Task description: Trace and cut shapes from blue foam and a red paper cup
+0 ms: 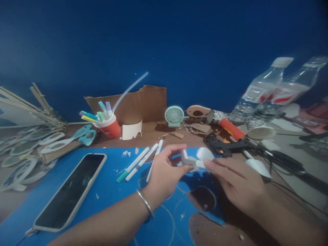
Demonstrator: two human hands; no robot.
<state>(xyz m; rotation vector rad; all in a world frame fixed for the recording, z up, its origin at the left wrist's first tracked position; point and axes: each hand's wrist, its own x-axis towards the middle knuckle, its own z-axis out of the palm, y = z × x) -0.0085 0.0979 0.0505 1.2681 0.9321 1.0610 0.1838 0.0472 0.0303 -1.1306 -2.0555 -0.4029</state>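
Note:
My left hand, with a silver bangle at the wrist, is closed in a pinch on a small white paper piece. A narrow grey and white strip runs from the left thumb to my right hand. The right fingertips are closed on the strip's white end. Just behind it shows a rounded white paper shape; whether it is joined to the strip I cannot tell. Below both hands lies a blue sheet with drawn circles and cut-out holes. White markers lie left of my left hand.
A phone lies at left, near scissors with teal handles. Behind stand a red cup of markers, cardboard and a small fan. A black glue gun and plastic bottles are at right.

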